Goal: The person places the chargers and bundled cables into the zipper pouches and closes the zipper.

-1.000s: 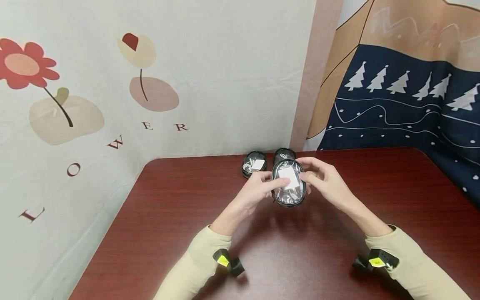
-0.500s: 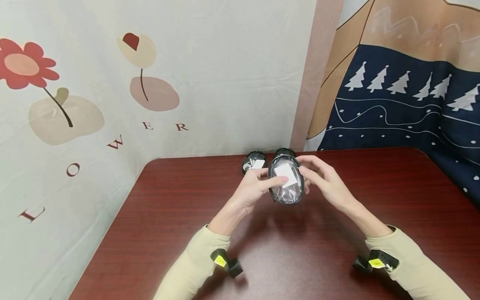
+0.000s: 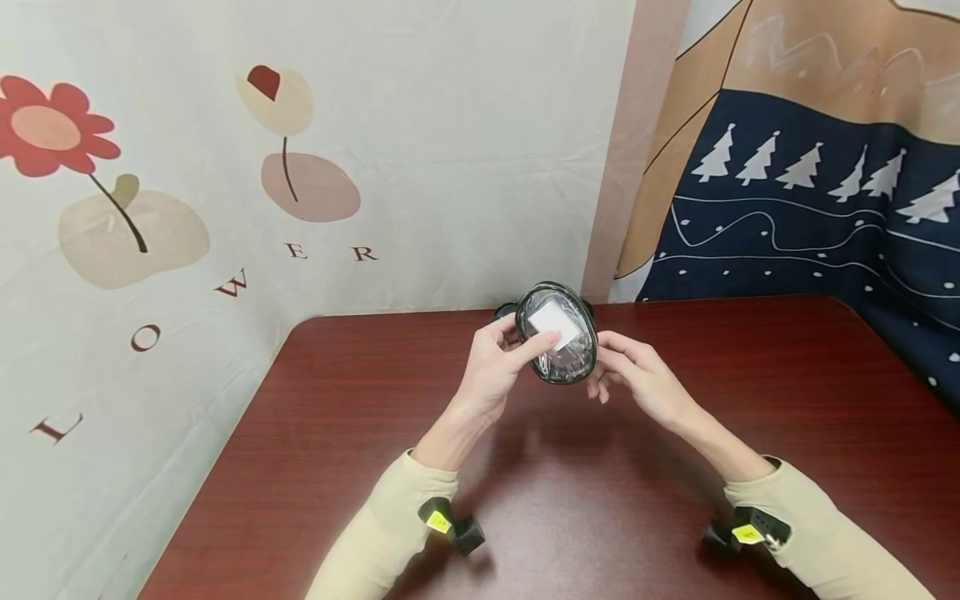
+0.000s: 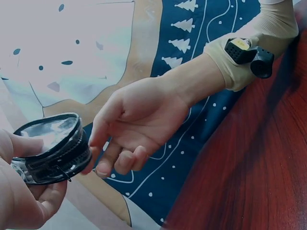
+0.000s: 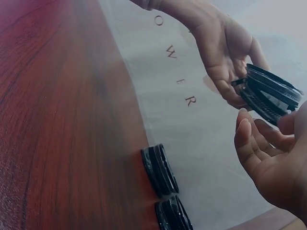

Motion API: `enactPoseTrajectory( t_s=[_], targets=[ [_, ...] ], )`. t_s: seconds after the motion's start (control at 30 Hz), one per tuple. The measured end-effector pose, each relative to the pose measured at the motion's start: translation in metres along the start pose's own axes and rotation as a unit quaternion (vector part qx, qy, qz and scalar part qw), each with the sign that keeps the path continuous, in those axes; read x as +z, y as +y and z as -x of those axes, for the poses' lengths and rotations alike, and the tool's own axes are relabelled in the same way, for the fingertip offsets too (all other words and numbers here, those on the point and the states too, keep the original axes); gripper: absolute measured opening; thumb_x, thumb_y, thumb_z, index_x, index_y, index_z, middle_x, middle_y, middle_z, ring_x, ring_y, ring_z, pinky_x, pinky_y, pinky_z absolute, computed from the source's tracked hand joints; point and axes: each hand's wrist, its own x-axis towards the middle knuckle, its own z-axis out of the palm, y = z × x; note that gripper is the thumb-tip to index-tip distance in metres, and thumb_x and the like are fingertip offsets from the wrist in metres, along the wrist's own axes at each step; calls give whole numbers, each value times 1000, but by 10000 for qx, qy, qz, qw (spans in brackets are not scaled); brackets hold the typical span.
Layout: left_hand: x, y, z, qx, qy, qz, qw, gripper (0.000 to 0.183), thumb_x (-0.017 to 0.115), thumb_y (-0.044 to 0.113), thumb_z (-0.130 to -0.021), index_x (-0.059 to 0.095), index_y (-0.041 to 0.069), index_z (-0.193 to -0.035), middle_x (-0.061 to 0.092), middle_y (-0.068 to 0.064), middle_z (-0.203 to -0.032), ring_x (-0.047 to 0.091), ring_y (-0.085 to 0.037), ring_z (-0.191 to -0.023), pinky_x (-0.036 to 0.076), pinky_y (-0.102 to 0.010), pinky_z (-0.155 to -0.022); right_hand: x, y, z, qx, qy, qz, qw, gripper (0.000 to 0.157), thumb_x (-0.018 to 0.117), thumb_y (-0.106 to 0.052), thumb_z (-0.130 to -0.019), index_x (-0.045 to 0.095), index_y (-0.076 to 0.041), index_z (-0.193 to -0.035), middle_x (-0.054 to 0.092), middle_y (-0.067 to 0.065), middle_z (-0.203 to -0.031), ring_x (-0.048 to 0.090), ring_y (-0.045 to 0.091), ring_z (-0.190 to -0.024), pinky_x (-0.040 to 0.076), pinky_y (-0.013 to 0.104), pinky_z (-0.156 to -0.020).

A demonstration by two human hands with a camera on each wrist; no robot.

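A small oval zip case (image 3: 568, 358) with a clear lid and black rim is held up above the table. Through its lid show a white card and what looks like a white cable. My left hand (image 3: 487, 371) grips its left side, thumb on the lid and fingers beneath. At the right edge, the thumb and forefinger of my right hand (image 3: 651, 379) pinch the rim; its other fingers curl loosely below. A small zip pull hangs from the case (image 4: 60, 148) in the left wrist view. Exactly what the right fingertips pinch is partly hidden.
Two similar black cases, a nearer one (image 5: 173, 213) and another (image 5: 159, 170), stand side by side at the table's back edge. In the head view the held case mostly covers them. Behind the dark red table (image 3: 360, 467) hangs a printed cloth (image 3: 450, 167).
The case has moved up and left and turned so that its lid tilts differently. My left hand has risen with it; my right hand has slid down along its right edge.
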Motion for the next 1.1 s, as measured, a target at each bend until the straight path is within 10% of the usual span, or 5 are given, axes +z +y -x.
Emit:
enactPoseTrajectory(
  t_s=[0.33,0.83,1.1],
  targets=[
    [4,-2,1,381,57,131,9992,32,74,2,-87,68,-4,-117,72,0,-93,66,-11,-85,51,-25,-80,5,5,2,-289,-762,-9,9967,27,38,0,-106,57,11,-122,71,2,-94,59,31,-65,53,34,-57],
    [9,-9,7,1084,-576,610,9906,40,78,6,-87,63,-10,-121,73,1,-100,67,-14,-96,51,-26,-87,15,9,5,-118,-1601,-1738,9716,40,33,3,-104,57,-7,-135,70,11,-104,61,18,-71,52,28,-62],
    [10,-10,7,1167,-635,555,9896,38,73,-3,-88,61,-12,-122,72,0,-103,67,-15,-99,51,-30,-93,19,9,4,-159,-1659,-1945,9666,30,32,4,-105,60,3,-115,66,8,-100,60,16,-70,50,26,-60]
  ],
)
